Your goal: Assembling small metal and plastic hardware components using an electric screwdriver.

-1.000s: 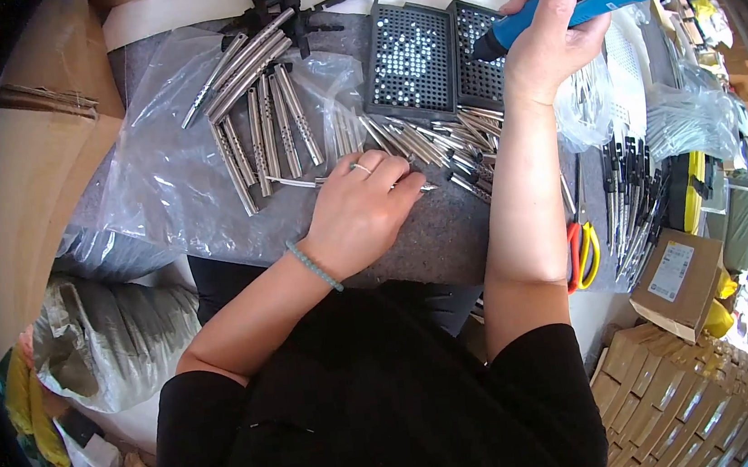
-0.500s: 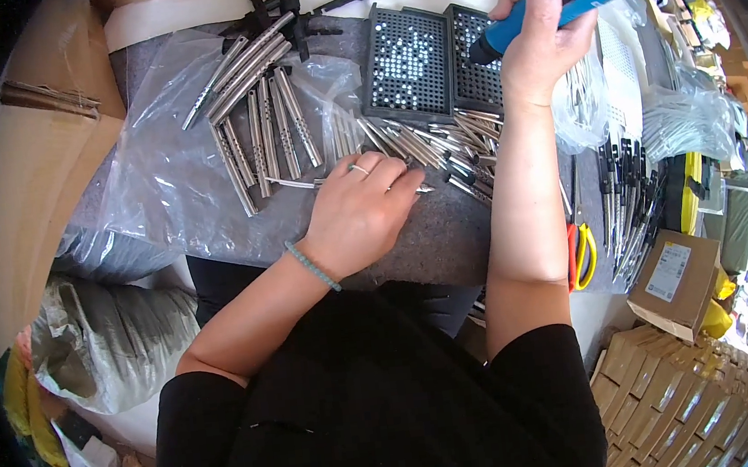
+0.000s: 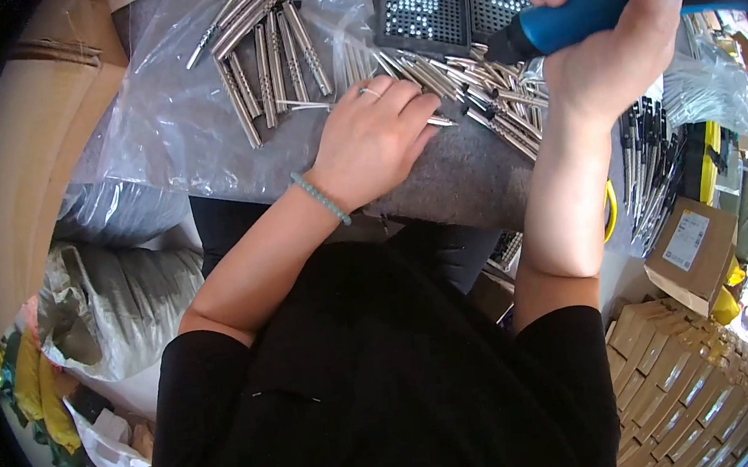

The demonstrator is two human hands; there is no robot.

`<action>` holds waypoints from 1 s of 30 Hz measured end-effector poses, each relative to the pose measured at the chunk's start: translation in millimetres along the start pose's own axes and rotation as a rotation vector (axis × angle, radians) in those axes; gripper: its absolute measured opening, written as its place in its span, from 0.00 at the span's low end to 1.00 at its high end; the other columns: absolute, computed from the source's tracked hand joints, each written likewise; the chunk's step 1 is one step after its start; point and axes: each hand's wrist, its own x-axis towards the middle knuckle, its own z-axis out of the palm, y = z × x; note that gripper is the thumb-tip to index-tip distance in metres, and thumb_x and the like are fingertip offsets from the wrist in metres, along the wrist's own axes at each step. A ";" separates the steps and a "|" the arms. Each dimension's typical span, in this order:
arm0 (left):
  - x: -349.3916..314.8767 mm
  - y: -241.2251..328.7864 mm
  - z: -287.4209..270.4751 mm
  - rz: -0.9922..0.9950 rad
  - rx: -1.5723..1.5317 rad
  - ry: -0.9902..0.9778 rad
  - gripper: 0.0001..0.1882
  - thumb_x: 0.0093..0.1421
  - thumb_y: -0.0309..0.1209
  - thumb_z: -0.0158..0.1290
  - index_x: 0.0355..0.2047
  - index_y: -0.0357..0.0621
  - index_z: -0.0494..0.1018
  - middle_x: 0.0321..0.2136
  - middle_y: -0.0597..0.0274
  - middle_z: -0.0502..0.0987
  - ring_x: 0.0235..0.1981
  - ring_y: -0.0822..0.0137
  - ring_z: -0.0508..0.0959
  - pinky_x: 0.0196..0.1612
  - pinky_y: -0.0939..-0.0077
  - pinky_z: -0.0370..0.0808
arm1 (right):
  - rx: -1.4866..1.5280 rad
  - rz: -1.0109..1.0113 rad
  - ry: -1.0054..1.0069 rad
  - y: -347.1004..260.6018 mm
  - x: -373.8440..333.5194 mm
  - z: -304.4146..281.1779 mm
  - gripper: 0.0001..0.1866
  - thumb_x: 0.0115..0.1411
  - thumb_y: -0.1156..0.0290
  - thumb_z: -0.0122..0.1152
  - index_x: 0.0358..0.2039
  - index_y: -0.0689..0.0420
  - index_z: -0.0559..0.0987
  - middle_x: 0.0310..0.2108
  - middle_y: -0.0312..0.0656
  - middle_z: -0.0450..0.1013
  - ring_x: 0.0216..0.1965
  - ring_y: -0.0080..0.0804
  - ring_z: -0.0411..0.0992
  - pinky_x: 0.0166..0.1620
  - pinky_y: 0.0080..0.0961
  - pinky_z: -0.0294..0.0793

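My right hand [image 3: 616,62], raised over the right of the table, is closed round a blue electric screwdriver [image 3: 578,19] whose black nose points left. Its far end runs off behind my fingers toward the upper right. Low over the table, my left hand [image 3: 374,142] is curled round a slender metal rod; the rod's pointed tip [image 3: 442,121] sticks out by the fingertips, and a thin pale end [image 3: 306,105] shows at its other side. My palm hides the middle. Just beyond my left hand lie several loose metal tubes [image 3: 416,69].
Two black perforated trays [image 3: 467,5] of small shiny pieces stand at the back. Slotted metal tubes [image 3: 270,67] lie on a clear plastic sheet [image 3: 167,128] at left. Black-tipped rods [image 3: 645,164] are heaped right, near a cardboard box [image 3: 693,255]. A yellow handle [image 3: 610,209] shows beside my right forearm.
The view has tilted, so the table sits higher in it. My right hand has brought the screwdriver down and nearer. My left hand keeps its hold on the rod.
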 end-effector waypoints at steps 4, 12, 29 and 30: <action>-5.4 -4.2 3.5 0.009 0.027 -0.012 0.10 0.47 0.29 0.59 0.32 0.45 0.75 0.32 0.64 0.73 0.36 0.61 0.73 0.39 0.68 0.69 | 0.005 0.100 -0.044 -6.7 -36.1 -3.0 0.25 0.58 0.49 0.53 0.38 0.62 0.68 0.24 0.46 0.68 0.19 0.34 0.68 0.24 0.28 0.70; -5.6 -1.2 3.3 -0.014 0.055 -0.001 0.10 0.48 0.29 0.59 0.32 0.44 0.76 0.32 0.63 0.73 0.36 0.62 0.73 0.39 0.68 0.69 | -0.137 0.056 -0.045 -5.9 -57.5 -1.3 0.27 0.57 0.48 0.53 0.38 0.64 0.67 0.24 0.46 0.68 0.19 0.32 0.69 0.24 0.26 0.70; -5.0 -3.7 4.6 -0.015 0.053 -0.006 0.11 0.47 0.29 0.59 0.33 0.45 0.77 0.32 0.63 0.72 0.36 0.62 0.73 0.38 0.69 0.69 | -0.148 0.036 -0.013 6.1 -58.3 3.7 0.26 0.57 0.50 0.55 0.38 0.64 0.67 0.23 0.46 0.68 0.18 0.31 0.69 0.22 0.25 0.71; -4.8 -3.7 4.7 -0.015 0.054 -0.008 0.10 0.47 0.29 0.59 0.33 0.45 0.77 0.32 0.64 0.73 0.36 0.62 0.73 0.38 0.69 0.69 | -0.135 0.034 -0.024 7.3 -58.9 2.7 0.26 0.57 0.50 0.55 0.38 0.64 0.67 0.23 0.46 0.68 0.18 0.31 0.69 0.22 0.25 0.71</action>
